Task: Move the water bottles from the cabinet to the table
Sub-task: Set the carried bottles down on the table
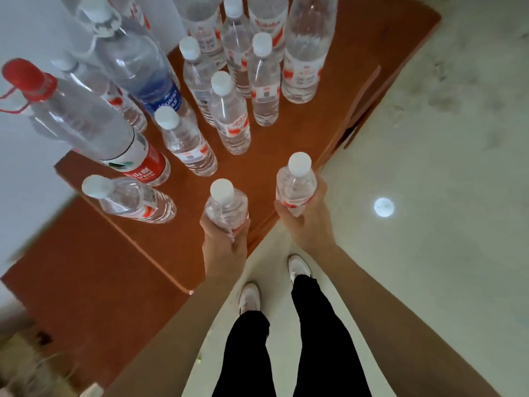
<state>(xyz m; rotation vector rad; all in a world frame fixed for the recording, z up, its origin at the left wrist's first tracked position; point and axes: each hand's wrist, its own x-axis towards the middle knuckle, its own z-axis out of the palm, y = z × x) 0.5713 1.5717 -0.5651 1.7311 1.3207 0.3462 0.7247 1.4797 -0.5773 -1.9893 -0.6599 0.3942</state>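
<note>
The brown wooden top (pixel 286 144) holds lots of water bottles, all standing up. A big bottle with a red cap (pixel 86 121) stands by the left edge. A big bottle with a blue label (pixel 137 61) stands just behind it. A small bottle with a white cap (pixel 134 200) stands in front, near the same edge. More small white-capped bottles (pixel 230 116) stand in the middle. A tall bottle (pixel 306 53) stands further back, nearer the right edge.

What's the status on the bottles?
Left grip holds one water bottle, right grip a second bottle. Both at wooden top's near edge. Standing bottles crowd behind.
</note>
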